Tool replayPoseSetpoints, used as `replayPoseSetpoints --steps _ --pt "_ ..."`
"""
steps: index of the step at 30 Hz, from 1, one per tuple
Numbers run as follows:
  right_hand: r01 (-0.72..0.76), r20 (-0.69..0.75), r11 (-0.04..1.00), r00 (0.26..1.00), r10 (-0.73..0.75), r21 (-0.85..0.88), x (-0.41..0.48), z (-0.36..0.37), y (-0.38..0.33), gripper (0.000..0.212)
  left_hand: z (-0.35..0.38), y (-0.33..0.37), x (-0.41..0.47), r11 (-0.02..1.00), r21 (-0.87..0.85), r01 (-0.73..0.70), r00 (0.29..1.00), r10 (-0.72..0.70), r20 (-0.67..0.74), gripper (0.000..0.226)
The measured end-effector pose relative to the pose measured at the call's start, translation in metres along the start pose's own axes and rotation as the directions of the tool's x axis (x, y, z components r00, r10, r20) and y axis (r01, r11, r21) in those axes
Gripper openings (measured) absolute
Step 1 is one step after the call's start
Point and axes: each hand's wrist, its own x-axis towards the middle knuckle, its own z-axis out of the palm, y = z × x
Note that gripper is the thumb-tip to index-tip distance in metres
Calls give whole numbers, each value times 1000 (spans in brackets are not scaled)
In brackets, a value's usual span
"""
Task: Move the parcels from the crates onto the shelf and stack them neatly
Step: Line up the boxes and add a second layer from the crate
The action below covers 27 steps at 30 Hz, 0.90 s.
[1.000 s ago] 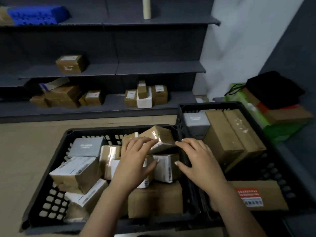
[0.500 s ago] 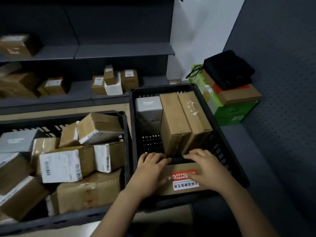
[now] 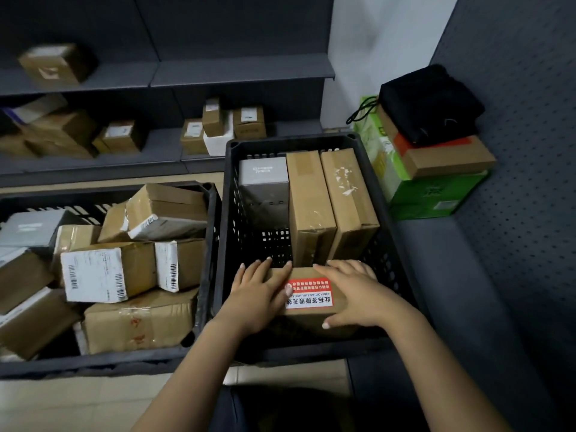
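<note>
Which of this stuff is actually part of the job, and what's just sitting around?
In the job: red-labelled parcel, left hand, right hand, right crate, left crate, shelf.
Lying about: black bag, green box.

Red-labelled brown parcel [image 3: 307, 294] — flat in right crate [image 3: 293, 141].

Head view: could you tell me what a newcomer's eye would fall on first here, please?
The red-and-white sticker on the brown parcel at the near end of the right crate, with the left hand resting on top and the right hand holding it, thumb on its near edge. Then the left crate, heaped with jumbled parcels, and the black bag atop boxes at far right.
</note>
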Motion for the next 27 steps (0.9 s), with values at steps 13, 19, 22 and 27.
replayPoseSetpoints --steps 13,19,22,27 --pt "1 -254 1000 967 -9 -29 -26 -11 -18 111 -21 -8 -7 965 18 -262 949 261 -179 109" --pt "-98 -431 984 902 25 -148 -66 -42 -64 109 -63 -3 -27 912 22 -409 858 392 -331 106" --pt "-161 -541 969 840 36 -186 -89 -46 -96 102 -86 -5 -43 865 71 -497 780 481 -401 104" --pt "-268 -711 950 699 77 -161 -128 -32 -153 87 -110 -11 -80 762 170 -625 627 620 -472 102"
